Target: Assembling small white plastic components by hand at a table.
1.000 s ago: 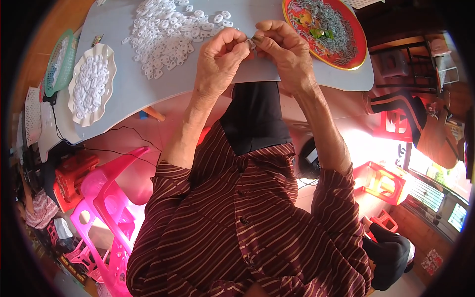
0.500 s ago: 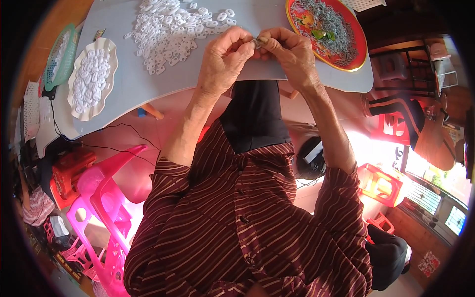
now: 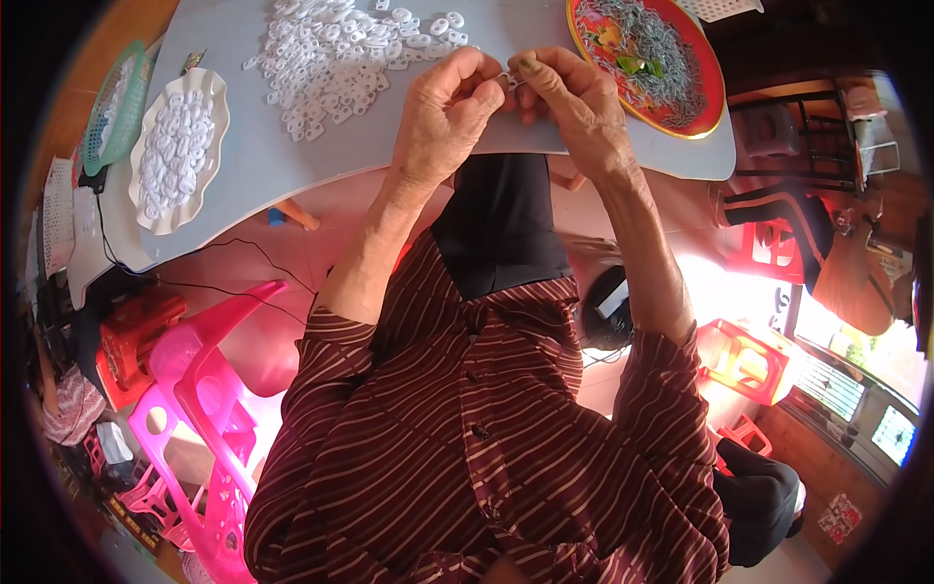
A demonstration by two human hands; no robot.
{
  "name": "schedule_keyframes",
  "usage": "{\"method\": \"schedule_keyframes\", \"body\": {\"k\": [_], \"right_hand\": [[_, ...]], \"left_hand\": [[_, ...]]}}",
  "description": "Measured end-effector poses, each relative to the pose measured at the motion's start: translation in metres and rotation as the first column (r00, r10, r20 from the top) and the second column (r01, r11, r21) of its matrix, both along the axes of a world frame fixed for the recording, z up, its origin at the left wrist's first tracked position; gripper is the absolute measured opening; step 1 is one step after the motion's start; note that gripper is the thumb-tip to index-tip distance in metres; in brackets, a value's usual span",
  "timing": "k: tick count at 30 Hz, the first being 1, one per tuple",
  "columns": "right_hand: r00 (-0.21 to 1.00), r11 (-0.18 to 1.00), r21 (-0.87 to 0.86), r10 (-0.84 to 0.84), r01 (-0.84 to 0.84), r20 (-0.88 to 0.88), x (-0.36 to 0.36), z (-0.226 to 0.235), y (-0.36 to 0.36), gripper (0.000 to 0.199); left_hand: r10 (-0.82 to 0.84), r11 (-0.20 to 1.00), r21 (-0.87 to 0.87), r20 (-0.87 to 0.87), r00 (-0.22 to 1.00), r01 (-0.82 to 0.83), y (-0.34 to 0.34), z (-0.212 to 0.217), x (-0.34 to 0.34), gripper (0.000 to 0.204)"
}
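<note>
Red print (image 3: 839,518) marks brown panelling (image 3: 827,475); both hands' (image 3: 446,109) (image 3: 586,105) closed fingers (image 3: 485,95) pinch a tiny piece (image 3: 510,81).

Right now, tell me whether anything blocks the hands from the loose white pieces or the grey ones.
Nothing visible blocks the white pieces: only bare table separates them from the left hand. Between the right hand and the grey pieces comes the red tray's rim, likely easy to reach over.
</note>
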State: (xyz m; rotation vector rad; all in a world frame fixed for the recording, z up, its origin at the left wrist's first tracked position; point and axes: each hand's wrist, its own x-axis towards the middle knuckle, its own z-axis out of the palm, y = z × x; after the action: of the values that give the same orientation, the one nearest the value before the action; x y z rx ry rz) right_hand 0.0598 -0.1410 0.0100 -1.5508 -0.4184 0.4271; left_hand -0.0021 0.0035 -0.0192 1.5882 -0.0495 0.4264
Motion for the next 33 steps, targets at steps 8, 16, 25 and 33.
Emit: {"method": "schedule_keyframes", "body": {"k": [8, 16, 25, 33], "right_hand": [[0.987, 0.996, 0.011, -0.089, 0.089, 0.132, -0.005, -0.006, 0.007, 0.017], [0.995, 0.99, 0.13, -0.062, 0.05, 0.083, -0.008, -0.01, 0.007, 0.015], [0.998, 0.969, 0.245, -0.038, 0.024, 0.052, -0.003, -0.01, 0.004, 0.014], [0.995, 0.974, 0.226, -0.025, 0.002, 0.099, -0.003, -0.014, 0.002, 0.015]], "left_hand": [[-0.004, 1.0, -0.015, -0.014, 1.0, 0.004, -0.002, 0.007, -0.002, 0.007], [0.009, 0.998, -0.06, -0.029, 1.0, -0.011, 0.002, 0.011, -0.003, 0.008], [0.021, 0.485, 0.813, 0.356, 0.934, -0.321, 0.073, 0.03, 0.062, 0.015], [-0.116, 0.318, 0.937, -0.11, 0.987, 0.142, 0.079, 0.033, 0.097, 0.013]]}}
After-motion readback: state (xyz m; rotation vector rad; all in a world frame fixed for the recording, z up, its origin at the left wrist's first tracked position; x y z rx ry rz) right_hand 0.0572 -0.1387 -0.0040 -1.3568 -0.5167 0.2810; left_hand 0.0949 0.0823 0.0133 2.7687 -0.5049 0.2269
